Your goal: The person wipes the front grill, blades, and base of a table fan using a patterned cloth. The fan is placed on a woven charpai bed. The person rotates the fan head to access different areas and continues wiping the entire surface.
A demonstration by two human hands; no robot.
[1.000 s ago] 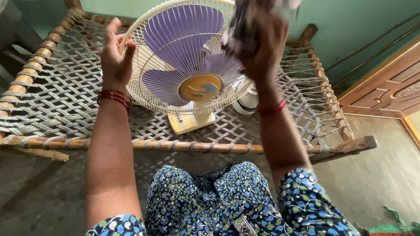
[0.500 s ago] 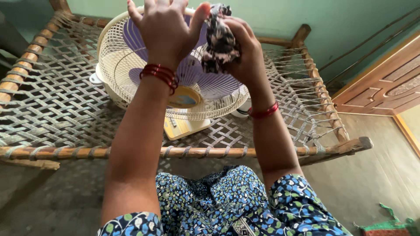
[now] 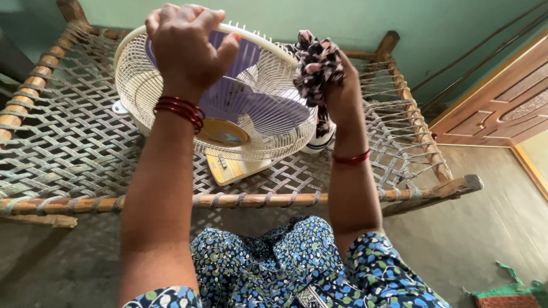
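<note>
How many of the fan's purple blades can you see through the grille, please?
3: one blade at the top, one lower right, one just above the hub, beside the left hand; others may be hidden.

One head view, looking steeply down and forward from your seat.

You see it all from your own head, close in: your lap at the near edge, your raised forearms mid-frame, the woven cot [image 3: 68,142] across the far half, a green wall beyond, and a wooden door [image 3: 502,108] at far right.
</note>
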